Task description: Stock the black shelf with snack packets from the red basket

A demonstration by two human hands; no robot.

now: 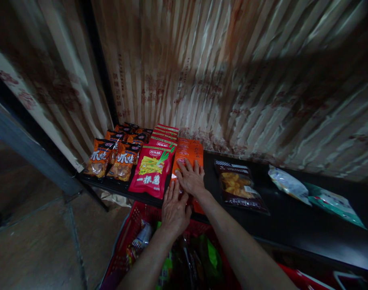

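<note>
Both hands rest on a row of orange snack packets on the black shelf. My left hand lies at the front edge of the row, its fingers extended over the lowest packet. My right hand lies just above and to the right, fingers spread on the orange surface. Neither hand is wrapped round anything. Directly left is an overlapping row of pink-red packets, and beyond it stand several black-and-orange snack bags. Parts of the orange packets are hidden beneath the hands.
A dark bag with yellow snacks lies right of the hands, then a white bag and a green bag on the shelf. Below stands a red basket of packets. Pleated printed sheeting hangs behind.
</note>
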